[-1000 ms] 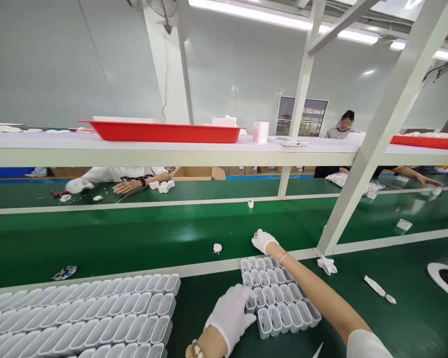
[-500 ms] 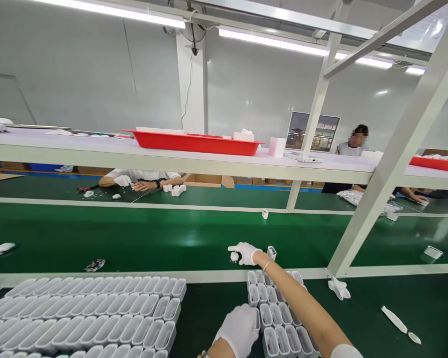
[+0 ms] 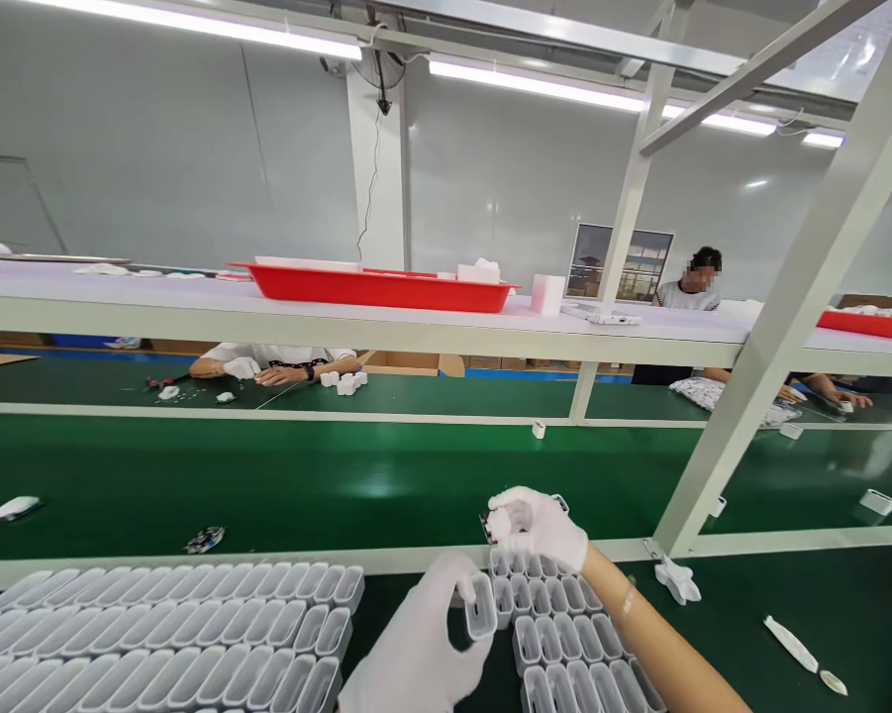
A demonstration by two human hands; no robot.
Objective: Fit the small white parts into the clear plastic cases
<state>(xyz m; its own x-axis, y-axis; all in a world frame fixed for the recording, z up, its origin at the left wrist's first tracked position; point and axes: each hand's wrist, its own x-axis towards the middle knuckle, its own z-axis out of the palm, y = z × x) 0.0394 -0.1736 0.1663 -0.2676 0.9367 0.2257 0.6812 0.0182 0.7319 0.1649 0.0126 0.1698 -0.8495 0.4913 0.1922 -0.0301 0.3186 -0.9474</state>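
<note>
My left hand [image 3: 420,644], in a white glove, pinches one small white plastic housing [image 3: 481,606], with its open cavity showing. Farther out, at the near edge of the green belt [image 3: 342,480], my gloved right hand [image 3: 545,530] has closed its fingers around a small white rounded part with a dark edge [image 3: 497,525]. Just below the right hand stand rows of similar white housings [image 3: 564,634], and the left hand is beside them. A larger block of housings [image 3: 170,634] fills the table to the left.
A dark circuit-like part [image 3: 205,540] and a white piece [image 3: 17,508] lie on the belt. A slanted frame post [image 3: 743,396] rises at right, beside a crumpled white cloth [image 3: 677,579]. Overhead, a shelf carries a red tray [image 3: 378,287]. Two co-workers sit across the belt.
My left hand has lifted a housing from beside the rows, up and forward. My right hand has closed on the small rounded part and drawn it right. Pieces on the belt have shifted right.
</note>
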